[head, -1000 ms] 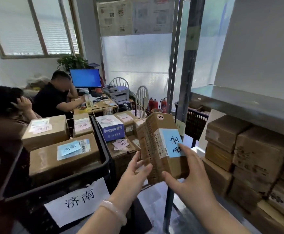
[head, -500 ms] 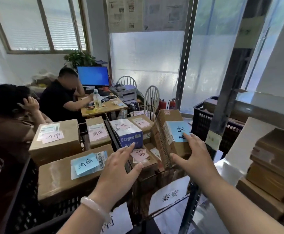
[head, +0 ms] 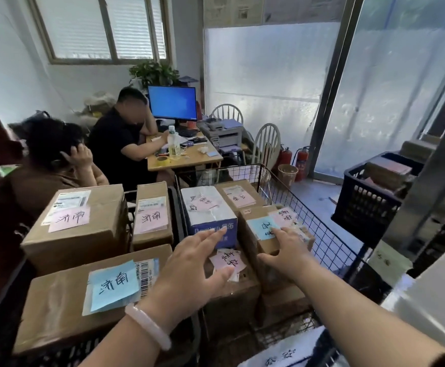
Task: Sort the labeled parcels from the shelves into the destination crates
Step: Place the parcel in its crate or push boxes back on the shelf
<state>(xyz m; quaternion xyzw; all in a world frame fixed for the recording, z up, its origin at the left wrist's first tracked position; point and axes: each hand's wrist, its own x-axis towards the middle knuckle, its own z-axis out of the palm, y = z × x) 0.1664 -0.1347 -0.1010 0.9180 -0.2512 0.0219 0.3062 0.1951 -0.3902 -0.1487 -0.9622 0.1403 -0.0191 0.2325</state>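
A brown parcel with a blue label (head: 262, 229) lies flat in the wire crate (head: 319, 221), at its right side. My right hand (head: 287, 252) rests on its near top edge, fingers stretched over it and thumb spread left. Spread flat, my left hand (head: 192, 271) hovers over the near left of that crate, its fingertips at the front of a blue and white box (head: 208, 210). It holds nothing. A parcel with a pink label (head: 226, 260) lies between my hands.
Left of the wire crate, a black crate holds three labelled brown parcels (head: 78, 223). A black plastic crate (head: 367, 205) with parcels stands at the right beside the shelf post (head: 433, 186). Two people sit at a desk (head: 189, 160) behind.
The blue-labelled parcel went from upright in my right hand, near the shelf, down flat into the wire crate. My left hand came off it and spread. The view swung left and down.
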